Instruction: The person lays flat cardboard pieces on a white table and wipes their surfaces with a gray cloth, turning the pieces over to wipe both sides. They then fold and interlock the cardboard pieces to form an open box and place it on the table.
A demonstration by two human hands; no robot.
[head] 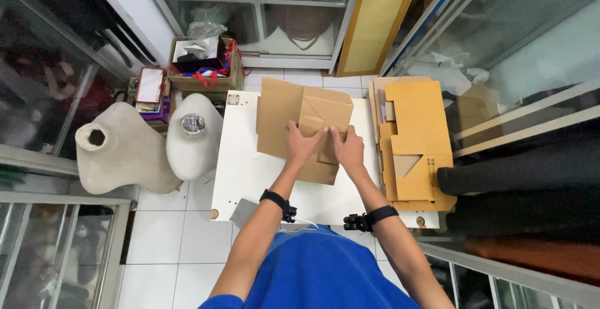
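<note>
Both hands, left hand and right hand, press side by side, fingers bent, on the flattened cardboard box.

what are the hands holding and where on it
Both hands, left hand and right hand, press on a flat brown cardboard box blank on the white table, gripping its folded flaps near the middle.

You are wearing a bright blue short-sleeved top, its plain fabric filling the bottom of the view, with one sleeve hem showing at the lower left. Both forearms are bare below it. You are wearing a black band around each wrist, close behind your left hand and your right hand, each band carrying a small black knobbly device (its details are too small to make out).
</note>
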